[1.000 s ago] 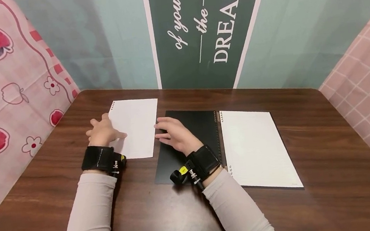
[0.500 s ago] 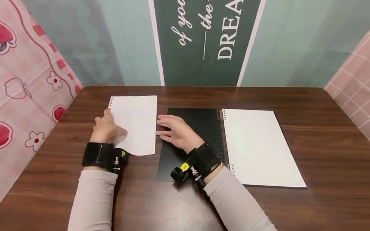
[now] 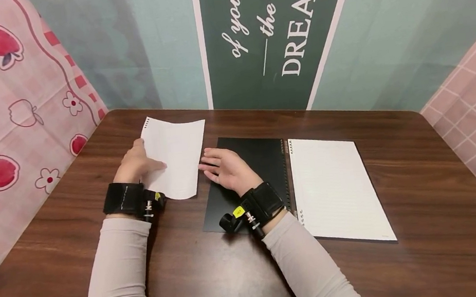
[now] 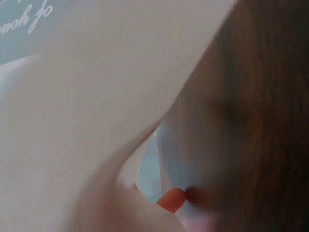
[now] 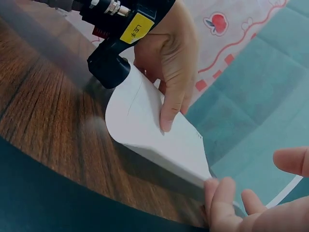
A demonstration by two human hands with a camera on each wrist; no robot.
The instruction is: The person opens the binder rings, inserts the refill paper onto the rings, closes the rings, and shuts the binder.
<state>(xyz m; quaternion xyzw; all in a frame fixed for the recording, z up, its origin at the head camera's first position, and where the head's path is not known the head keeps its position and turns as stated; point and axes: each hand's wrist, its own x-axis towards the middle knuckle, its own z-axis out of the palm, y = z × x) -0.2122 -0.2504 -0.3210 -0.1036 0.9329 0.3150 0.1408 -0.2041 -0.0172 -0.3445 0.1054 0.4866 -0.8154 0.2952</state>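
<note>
A loose white sheet of paper (image 3: 179,155) with punched holes at its far left corner bows upward off the table in the head view. My left hand (image 3: 135,164) pinches its left edge, thumb on top and the other fingers underneath. In the right wrist view the paper (image 5: 149,125) curves between both hands, the left thumb (image 5: 170,108) lying on it. At the sheet's right edge is my right hand (image 3: 229,169), fingers loosely spread; some fingertips (image 5: 212,191) appear to touch that edge. Blurred paper (image 4: 96,87) fills much of the left wrist view.
A ring-bound notebook lies spread on the brown table (image 3: 209,279): its black cover (image 3: 256,153) is under the right hand, its white lined page (image 3: 335,186) to the right. A teal backdrop with lettering (image 3: 266,32) stands behind; apple-print cloth (image 3: 5,121) hangs at left.
The sheet has gone from lying flat to bowed and lifted, as the left fingers slid under its left edge. The right hand stays at its right edge. The view has shifted slightly.
</note>
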